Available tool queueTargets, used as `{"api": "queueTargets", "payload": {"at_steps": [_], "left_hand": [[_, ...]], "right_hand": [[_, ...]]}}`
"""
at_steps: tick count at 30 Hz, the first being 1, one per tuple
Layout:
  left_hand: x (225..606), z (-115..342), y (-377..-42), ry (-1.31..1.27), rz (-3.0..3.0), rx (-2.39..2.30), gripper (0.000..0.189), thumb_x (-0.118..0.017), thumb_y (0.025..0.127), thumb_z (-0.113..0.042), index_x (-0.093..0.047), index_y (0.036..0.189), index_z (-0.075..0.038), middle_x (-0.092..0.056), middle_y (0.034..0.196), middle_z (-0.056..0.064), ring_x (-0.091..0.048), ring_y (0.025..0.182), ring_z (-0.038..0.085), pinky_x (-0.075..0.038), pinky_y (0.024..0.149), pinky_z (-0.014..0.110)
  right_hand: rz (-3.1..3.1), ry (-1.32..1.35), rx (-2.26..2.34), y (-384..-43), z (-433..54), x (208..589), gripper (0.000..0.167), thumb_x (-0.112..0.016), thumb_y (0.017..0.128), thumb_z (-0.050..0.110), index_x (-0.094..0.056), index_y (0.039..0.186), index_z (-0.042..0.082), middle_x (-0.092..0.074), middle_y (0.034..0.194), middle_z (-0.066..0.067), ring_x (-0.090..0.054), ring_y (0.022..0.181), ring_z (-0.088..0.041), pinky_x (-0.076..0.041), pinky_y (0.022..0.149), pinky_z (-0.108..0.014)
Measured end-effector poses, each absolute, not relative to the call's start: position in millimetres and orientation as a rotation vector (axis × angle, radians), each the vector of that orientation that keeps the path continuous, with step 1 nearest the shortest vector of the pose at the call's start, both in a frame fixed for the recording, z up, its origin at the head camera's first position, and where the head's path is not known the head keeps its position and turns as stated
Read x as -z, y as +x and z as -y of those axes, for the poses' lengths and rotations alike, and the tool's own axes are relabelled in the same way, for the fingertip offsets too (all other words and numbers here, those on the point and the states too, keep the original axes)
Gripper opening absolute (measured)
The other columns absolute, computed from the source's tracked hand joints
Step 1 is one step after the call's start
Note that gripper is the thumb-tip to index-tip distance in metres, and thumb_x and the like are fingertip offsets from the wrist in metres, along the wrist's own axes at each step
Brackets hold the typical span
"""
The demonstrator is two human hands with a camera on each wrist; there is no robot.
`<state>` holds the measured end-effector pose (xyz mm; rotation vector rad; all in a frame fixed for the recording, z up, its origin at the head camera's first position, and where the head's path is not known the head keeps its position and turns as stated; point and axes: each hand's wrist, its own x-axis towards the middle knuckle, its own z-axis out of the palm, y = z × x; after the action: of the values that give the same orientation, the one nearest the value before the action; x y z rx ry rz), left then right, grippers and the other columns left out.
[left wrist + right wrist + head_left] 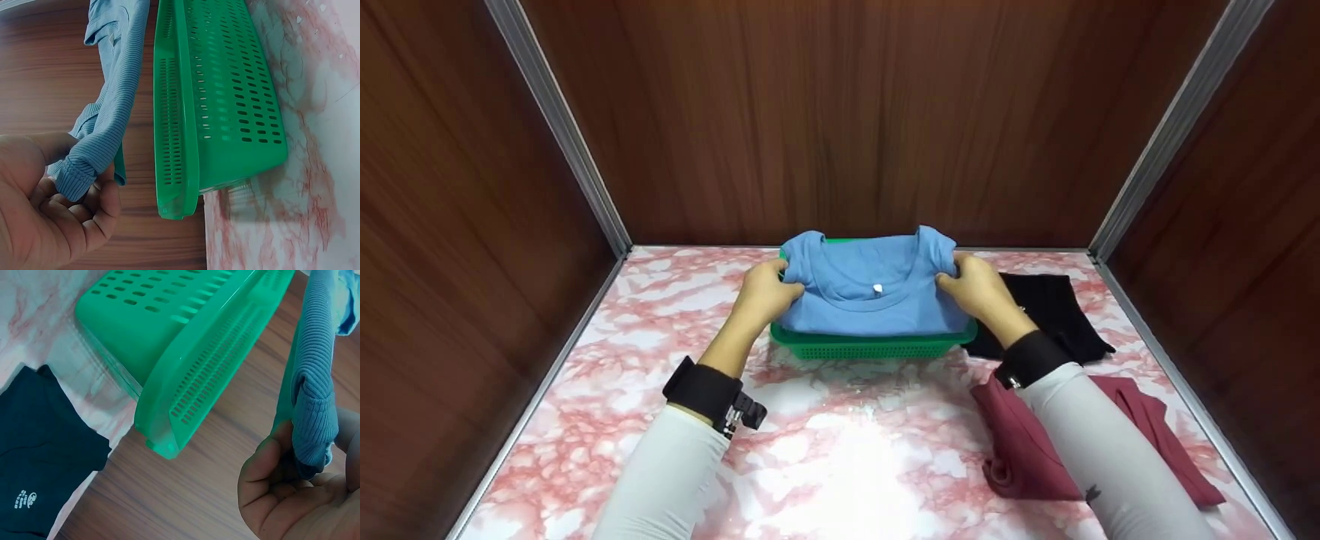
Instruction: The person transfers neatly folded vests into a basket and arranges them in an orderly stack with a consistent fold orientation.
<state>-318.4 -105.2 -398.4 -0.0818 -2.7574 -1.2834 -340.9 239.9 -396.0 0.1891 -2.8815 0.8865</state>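
Note:
A folded light-blue ribbed top (pixel 855 307) with a scooped neckline and a small white tag is held up by its two sides over a green plastic basket (pixel 877 349). My left hand (pixel 769 289) pinches the left side of the top between thumb and curled fingers. On the opposite side my right hand (pixel 976 286) grips it the same way. Both wrist views show the folded edge of the blue top (pixel 115 107) caught between thumb and fingers, apart from the slotted basket wall (pixel 185 377). The basket's inside is mostly hidden behind the top.
Right of the basket lies a black folded garment (pixel 1054 315) with a small white print. Nearer on the right, a maroon folded garment (pixel 1035 457) lies partly under my right forearm. The marbled pink-and-white table (pixel 660 315) is bounded by dark wood panels (pixel 840 127).

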Motion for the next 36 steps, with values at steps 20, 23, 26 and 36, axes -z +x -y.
{"api": "queueTargets", "payload": {"at_steps": [20,23,26,36], "left_hand": [[410,105,-338,-0.055,2.772,1.225,0.025,-0.070,0.091,-0.013,-0.067,0.112,0.000,-0.066,0.115,0.016,-0.059,0.108,0.028,-0.052,0.095,0.045],[412,103,-340,-0.039,2.771,1.232,0.031,-0.071,0.091,-0.013,-0.067,0.119,0.001,-0.066,0.126,0.017,-0.059,0.118,0.030,-0.050,0.102,0.047],[413,102,-342,-0.018,2.787,1.223,0.041,-0.071,0.093,-0.015,-0.064,0.130,0.001,-0.062,0.138,0.019,-0.056,0.129,0.032,-0.048,0.107,0.049],[419,97,-346,-0.001,2.772,1.181,0.043,-0.073,0.090,-0.016,-0.066,0.130,-0.002,-0.064,0.136,0.018,-0.057,0.129,0.032,-0.047,0.107,0.046]], "right_hand": [[2.904,0.173,-0.812,-355,-237,402,0.029,-0.061,0.099,0.023,-0.063,0.109,-0.004,-0.062,0.099,-0.017,-0.056,0.091,-0.030,-0.049,0.085,-0.049],[2.904,0.164,-0.796,-357,-236,404,0.026,-0.061,0.099,0.023,-0.064,0.105,-0.002,-0.061,0.096,-0.016,-0.055,0.088,-0.029,-0.049,0.082,-0.048],[2.916,0.149,-0.802,-359,-235,406,0.027,-0.061,0.099,0.023,-0.064,0.108,-0.003,-0.063,0.100,-0.017,-0.056,0.090,-0.030,-0.050,0.084,-0.049],[2.939,0.135,-0.768,-362,-235,412,0.027,-0.061,0.099,0.022,-0.063,0.108,-0.003,-0.065,0.104,-0.021,-0.059,0.092,-0.032,-0.050,0.087,-0.052]]}}
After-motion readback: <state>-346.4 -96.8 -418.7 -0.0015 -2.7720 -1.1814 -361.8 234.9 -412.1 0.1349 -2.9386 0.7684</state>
